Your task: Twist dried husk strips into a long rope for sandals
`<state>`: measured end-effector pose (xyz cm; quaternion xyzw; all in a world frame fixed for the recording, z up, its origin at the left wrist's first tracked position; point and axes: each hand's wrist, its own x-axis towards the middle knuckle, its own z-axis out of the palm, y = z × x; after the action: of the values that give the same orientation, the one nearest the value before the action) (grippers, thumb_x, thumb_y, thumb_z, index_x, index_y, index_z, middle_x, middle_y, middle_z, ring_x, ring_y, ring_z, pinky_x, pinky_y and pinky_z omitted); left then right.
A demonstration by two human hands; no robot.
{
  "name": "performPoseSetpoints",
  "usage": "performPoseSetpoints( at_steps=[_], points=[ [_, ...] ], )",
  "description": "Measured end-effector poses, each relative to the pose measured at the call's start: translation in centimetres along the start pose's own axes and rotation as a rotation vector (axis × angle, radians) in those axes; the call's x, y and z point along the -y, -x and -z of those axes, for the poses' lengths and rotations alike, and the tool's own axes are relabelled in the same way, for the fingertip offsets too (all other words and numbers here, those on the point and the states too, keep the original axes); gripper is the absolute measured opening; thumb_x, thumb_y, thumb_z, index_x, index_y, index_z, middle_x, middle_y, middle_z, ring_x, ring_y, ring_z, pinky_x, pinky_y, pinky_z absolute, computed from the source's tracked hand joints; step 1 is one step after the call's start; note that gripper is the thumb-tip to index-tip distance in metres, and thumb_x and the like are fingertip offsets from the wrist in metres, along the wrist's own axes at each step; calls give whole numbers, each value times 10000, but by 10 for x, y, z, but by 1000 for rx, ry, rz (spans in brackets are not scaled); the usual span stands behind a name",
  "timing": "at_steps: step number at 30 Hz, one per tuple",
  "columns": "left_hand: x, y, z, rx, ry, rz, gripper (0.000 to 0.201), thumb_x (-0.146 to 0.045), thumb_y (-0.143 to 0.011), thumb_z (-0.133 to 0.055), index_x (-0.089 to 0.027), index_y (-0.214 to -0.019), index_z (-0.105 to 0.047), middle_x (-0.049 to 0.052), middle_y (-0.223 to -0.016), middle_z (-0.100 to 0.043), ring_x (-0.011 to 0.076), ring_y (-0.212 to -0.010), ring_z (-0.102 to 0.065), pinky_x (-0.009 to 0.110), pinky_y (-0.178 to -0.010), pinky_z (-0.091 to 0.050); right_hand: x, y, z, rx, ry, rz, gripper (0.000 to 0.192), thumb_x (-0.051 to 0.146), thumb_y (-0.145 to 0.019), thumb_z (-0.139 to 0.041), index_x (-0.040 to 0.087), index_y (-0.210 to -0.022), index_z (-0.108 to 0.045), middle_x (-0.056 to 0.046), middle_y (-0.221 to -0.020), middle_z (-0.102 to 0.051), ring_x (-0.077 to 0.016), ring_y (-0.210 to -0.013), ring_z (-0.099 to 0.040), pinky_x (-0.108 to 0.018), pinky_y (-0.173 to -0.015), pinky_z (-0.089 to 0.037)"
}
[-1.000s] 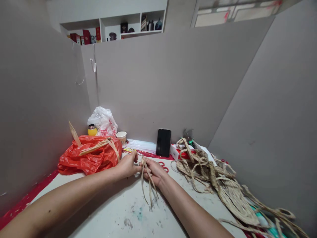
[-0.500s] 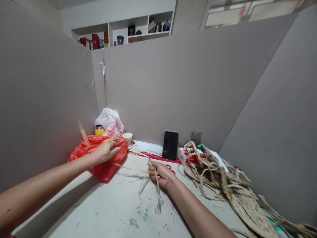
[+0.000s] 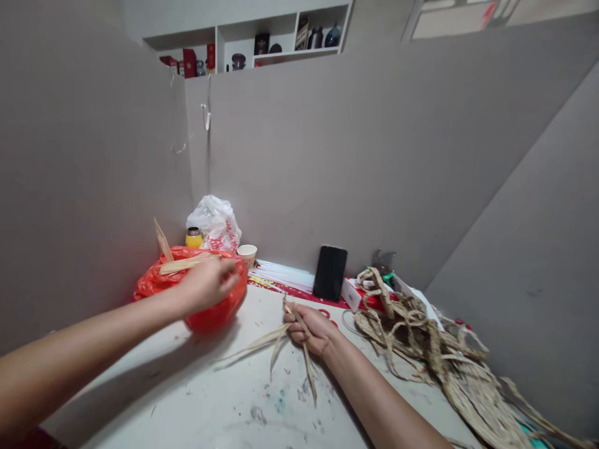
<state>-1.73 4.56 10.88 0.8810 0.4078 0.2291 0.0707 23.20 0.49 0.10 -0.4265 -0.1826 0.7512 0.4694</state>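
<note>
My right hand [image 3: 311, 327] is closed around several pale, dry strips like corn husk [image 3: 266, 338]; their loose ends fan out to the left and downward over the table. A short twisted tip stands up above its fingers. Farther left, my left hand [image 3: 209, 288] is in front of the red plastic bag [image 3: 213, 317]. Its fingers look curled but are smeared by motion, and whether they hold anything is unclear. A wide husk strip [image 3: 175, 266] lies across the bag's top behind that hand, and another husk piece [image 3: 162, 240] sticks up at the bag's left.
Braided husk cord [image 3: 435, 343] lies heaped on the right. A black phone [image 3: 330, 273] leans against the grey partition [image 3: 304, 162]. Red scissors handles [image 3: 327, 315] show beyond my right hand. A paper cup [image 3: 247, 255], yellow jar [image 3: 193, 237] and white bag [image 3: 215, 221] stand behind the red bag.
The strips no longer stretch toward my left hand; their loose ends now droop onto the table. My left hand has turned and its fingers have curled in. The view has shifted slightly.
</note>
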Motion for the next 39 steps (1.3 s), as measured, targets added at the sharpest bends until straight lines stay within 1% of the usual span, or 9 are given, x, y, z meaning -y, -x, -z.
performPoseSetpoints(
  at_steps=[5,9,18,23,26,29,34,36,39],
  points=[
    [-44,-2,-96,363,480,159,346,-387,-601,-700,-186,-827,-531,-4,-698,-629,134,-585,-555,212,-504,-366,0,3,-4,-11,24,4,168,126,-860,-391,176,-703,-423,63,-481,-442,-6,-277,-241,-92,-294,-107],
    [-43,-2,-136,448,920,416,339,-267,-557,-702,-200,-772,-449,-74,-511,-527,100,-442,-487,196,-432,-347,0,4,-5,-31,39,20,190,101,-857,-384,161,-687,-443,47,-494,-477,1,-281,-239,-86,-289,-120],
    [-17,25,-109,678,1262,634,331,-251,-512,-735,-148,-747,-526,35,-566,-644,128,-434,-565,229,-438,-432,-8,10,-9,-126,176,59,162,160,-855,-498,159,-702,-445,58,-522,-463,8,-296,-276,-79,-294,-83],
    [0,37,-100,793,1204,620,293,-239,-525,-712,-148,-741,-537,45,-580,-651,148,-462,-585,271,-479,-470,-12,12,-7,-173,244,64,181,189,-848,-523,178,-699,-421,75,-512,-453,4,-289,-277,-88,-304,-73],
    [3,39,-85,888,1006,527,233,-259,-548,-697,-152,-712,-571,29,-595,-645,143,-497,-585,258,-510,-456,-11,12,-3,-175,279,68,189,204,-833,-547,174,-688,-429,65,-516,-479,6,-295,-264,-95,-308,-76],
    [2,38,-65,785,663,348,200,-321,-607,-661,-168,-732,-634,25,-642,-654,154,-562,-585,235,-514,-409,-10,11,3,-149,304,63,201,217,-813,-575,170,-671,-442,59,-499,-488,7,-300,-238,-105,-312,-78],
    [-14,33,-62,248,262,105,232,-373,-738,-549,-186,-824,-657,47,-758,-653,180,-667,-565,267,-586,-365,-9,13,7,-108,306,77,216,240,-785,-604,180,-667,-434,82,-451,-441,3,-301,-198,-121,-323,-58],
    [-26,33,-72,171,234,28,201,-329,-779,-496,-195,-826,-639,51,-789,-641,187,-703,-559,280,-617,-366,-9,15,7,-94,303,95,228,258,-777,-614,181,-666,-430,85,-452,-436,4,-303,-195,-124,-327,-48],
    [-44,31,-89,215,192,-65,158,-324,-772,-509,-203,-802,-605,65,-820,-617,213,-761,-556,300,-660,-378,-9,16,7,-73,298,117,236,274,-767,-623,180,-665,-432,84,-457,-439,4,-305,-189,-129,-327,-43]
  ],
)
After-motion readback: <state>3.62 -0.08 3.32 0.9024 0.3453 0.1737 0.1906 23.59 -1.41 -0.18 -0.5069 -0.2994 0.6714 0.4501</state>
